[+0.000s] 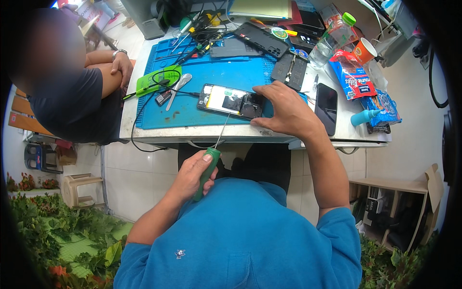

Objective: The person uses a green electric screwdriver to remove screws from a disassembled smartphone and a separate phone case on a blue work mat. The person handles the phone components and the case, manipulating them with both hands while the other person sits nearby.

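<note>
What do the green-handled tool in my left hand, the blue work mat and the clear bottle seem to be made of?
Green-handled tool: the handle looks like smooth plastic, evenly coloured; the thin, greyish shaft is probably metal.
Blue work mat: likely matte silicone or rubber, judging by its moulded edge.
Clear bottle: probably glossy plastic, see-through with highlights.

The screwdriver [211, 161] has a smooth plastic handle and a metal shaft [222, 131]; the opened phone [251, 109] shows dark plastic beside a smooth battery [220, 99]; the repair mat [192, 120] looks matt and rubbery. The smartphone [326, 108] is glossy and glass-fronted; the bottle [329, 43], clear plastic; the snack bag [352, 74], shiny film.
</note>
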Tool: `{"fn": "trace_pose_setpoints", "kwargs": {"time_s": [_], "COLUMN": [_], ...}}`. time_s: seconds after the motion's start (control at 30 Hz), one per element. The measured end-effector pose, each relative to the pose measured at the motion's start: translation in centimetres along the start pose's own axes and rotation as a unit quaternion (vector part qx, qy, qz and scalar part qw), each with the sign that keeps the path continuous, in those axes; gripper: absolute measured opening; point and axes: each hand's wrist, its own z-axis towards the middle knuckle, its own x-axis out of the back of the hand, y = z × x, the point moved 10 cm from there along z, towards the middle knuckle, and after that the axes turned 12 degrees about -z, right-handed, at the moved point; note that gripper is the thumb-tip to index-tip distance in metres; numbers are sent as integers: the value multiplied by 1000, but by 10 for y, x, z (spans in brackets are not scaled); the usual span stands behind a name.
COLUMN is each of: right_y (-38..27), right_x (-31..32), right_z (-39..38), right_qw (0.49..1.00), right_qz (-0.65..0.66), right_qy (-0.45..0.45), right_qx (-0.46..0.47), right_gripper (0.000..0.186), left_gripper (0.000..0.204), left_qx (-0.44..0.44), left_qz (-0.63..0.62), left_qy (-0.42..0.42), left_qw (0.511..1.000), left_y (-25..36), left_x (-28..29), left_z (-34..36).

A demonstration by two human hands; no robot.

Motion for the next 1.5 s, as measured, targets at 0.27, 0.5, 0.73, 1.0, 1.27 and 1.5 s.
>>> {"fn": "trace_pose_setpoints", "kwargs": {"time_s": [0.27,0.5,0.73,1.0,1.27,1.5], "right_y": [1,0,3,4,1,-9], "right_x": [-1,0,-3,-3,-8,-3], "right_z": [-1,1,13,29,32,10], "right_qw": [1000,1000,999,995,993,998], "right_qz": [-5,-2,13,41,36,17], "right_qy": [4,12,-34,-87,-116,-46], "right_qx": [-9,21,6,-8,-4,40], "right_gripper": [85,80,76,76,76,72], "left_gripper": [55,52,52,42,41,42], "left_qx": [5,3,-36,-69,-93,-99], "left_qz": [7,24,10,89,91,89], "left_qy": [-22,-26,42,85,88,89], "left_qw": [1000,999,998,990,988,987], "left_y": [-2,-5,9,37,43,49], "left_x": [-6,-7,24,51,62,68], "left_z": [3,1,-13,-24,-23,-29]}}
